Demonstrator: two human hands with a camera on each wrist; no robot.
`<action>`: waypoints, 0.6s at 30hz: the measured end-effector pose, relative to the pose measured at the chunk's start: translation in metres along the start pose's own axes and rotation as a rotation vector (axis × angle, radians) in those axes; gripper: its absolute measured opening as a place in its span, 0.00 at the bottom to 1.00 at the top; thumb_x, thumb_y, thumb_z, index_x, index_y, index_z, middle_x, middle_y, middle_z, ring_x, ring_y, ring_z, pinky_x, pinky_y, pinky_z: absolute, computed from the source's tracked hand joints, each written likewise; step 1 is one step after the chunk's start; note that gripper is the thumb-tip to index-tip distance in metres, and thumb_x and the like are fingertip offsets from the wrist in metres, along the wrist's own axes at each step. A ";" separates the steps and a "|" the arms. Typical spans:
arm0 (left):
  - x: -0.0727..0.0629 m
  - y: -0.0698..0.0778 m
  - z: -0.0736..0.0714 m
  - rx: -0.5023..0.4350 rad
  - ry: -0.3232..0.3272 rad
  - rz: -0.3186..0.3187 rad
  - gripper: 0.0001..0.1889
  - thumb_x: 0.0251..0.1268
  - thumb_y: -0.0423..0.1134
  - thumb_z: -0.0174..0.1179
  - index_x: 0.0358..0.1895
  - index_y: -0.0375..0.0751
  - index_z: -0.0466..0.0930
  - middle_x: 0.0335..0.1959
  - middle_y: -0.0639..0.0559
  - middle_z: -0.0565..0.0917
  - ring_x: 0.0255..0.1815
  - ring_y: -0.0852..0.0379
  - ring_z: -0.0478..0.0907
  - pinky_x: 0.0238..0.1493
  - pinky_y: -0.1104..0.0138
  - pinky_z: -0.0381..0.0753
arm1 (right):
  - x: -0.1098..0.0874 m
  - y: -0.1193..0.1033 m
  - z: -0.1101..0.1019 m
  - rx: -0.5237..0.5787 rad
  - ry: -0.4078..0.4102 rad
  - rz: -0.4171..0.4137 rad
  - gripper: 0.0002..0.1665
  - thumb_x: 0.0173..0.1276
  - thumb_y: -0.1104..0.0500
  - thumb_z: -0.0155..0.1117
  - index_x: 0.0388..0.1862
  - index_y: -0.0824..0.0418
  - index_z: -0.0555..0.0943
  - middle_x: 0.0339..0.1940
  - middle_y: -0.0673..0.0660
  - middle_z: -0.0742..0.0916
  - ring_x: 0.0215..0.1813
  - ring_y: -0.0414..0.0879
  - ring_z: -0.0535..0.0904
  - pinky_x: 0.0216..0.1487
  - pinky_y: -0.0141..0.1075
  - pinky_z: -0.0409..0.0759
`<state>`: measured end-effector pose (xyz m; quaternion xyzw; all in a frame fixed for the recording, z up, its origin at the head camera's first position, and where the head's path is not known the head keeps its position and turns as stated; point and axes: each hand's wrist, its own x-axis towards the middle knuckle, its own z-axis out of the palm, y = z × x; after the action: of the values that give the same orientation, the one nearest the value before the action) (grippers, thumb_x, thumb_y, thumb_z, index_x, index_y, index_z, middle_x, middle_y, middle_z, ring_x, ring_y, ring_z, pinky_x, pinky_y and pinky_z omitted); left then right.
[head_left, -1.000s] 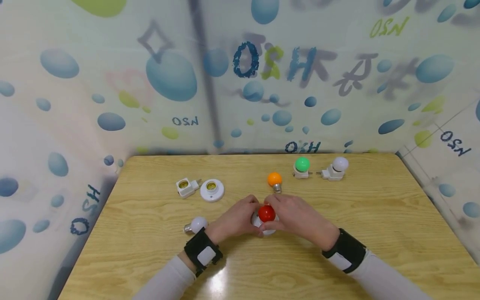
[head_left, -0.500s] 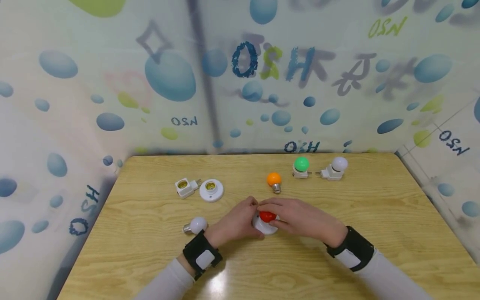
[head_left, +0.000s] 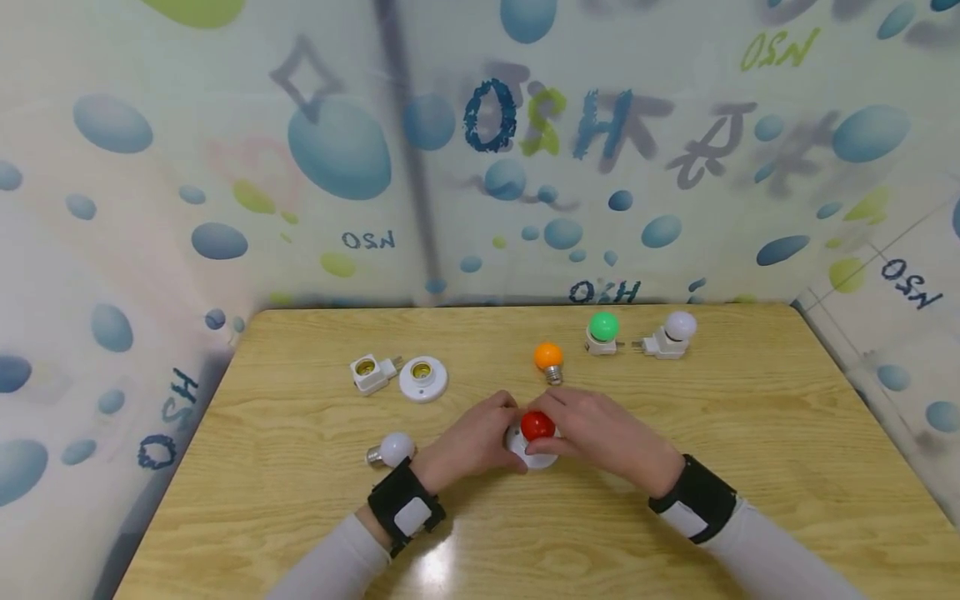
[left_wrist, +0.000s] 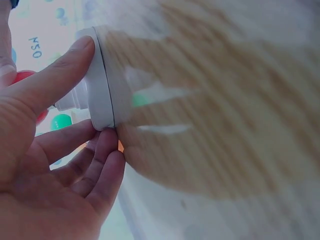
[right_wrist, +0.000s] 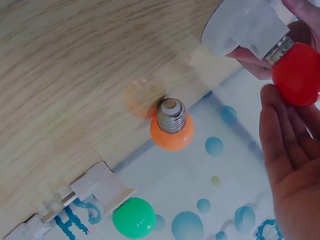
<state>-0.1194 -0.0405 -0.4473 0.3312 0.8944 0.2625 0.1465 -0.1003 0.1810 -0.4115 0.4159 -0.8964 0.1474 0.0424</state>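
Note:
A red bulb (head_left: 537,426) stands upright in a round white lamp holder (head_left: 534,460) on the table. Part of its metal screw thread shows above the socket in the right wrist view. My left hand (head_left: 480,435) grips the rim of the holder (left_wrist: 100,82), with the thumb on one side and fingertips on the other. Fingers and thumb of my right hand (head_left: 600,429) pinch the sides of the red bulb (right_wrist: 297,75). Just behind the hands lies an orange bulb (head_left: 548,357), its screw base toward me. A loose white bulb (head_left: 396,450) lies beside my left wrist.
Back left are a white plug-in socket (head_left: 372,377) and another round lamp holder (head_left: 423,382), both without bulbs. Back right, a green bulb (head_left: 603,326) and a white bulb (head_left: 680,326) sit in plug-in sockets. A patterned curtain (head_left: 495,233) borders the wooden table (head_left: 300,517).
My right hand shifted its fingers over the top of the red bulb half a second ago, then came back to its sides. My left hand has stayed on the lamp holder.

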 end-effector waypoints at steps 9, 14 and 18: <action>0.000 0.003 0.001 0.002 0.000 0.000 0.28 0.53 0.44 0.82 0.58 0.40 0.85 0.44 0.53 0.77 0.40 0.60 0.73 0.44 0.73 0.76 | 0.000 -0.004 0.002 -0.066 0.014 0.047 0.36 0.58 0.34 0.77 0.51 0.59 0.79 0.40 0.50 0.83 0.38 0.41 0.77 0.40 0.31 0.82; 0.000 0.003 0.001 0.004 0.001 0.001 0.28 0.52 0.43 0.82 0.56 0.39 0.85 0.44 0.53 0.77 0.41 0.59 0.73 0.45 0.72 0.77 | -0.004 -0.003 -0.010 0.067 -0.080 0.089 0.45 0.60 0.36 0.77 0.68 0.60 0.77 0.60 0.55 0.85 0.57 0.49 0.82 0.58 0.44 0.83; 0.000 0.003 -0.001 0.021 -0.002 -0.006 0.29 0.50 0.44 0.83 0.55 0.38 0.85 0.46 0.52 0.77 0.41 0.59 0.74 0.45 0.71 0.77 | -0.005 -0.001 -0.017 0.153 -0.169 0.031 0.34 0.71 0.48 0.73 0.72 0.58 0.77 0.70 0.55 0.81 0.67 0.51 0.79 0.64 0.45 0.80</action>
<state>-0.1179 -0.0387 -0.4450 0.3304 0.8978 0.2525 0.1450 -0.0970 0.1887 -0.3959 0.4148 -0.8893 0.1803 -0.0675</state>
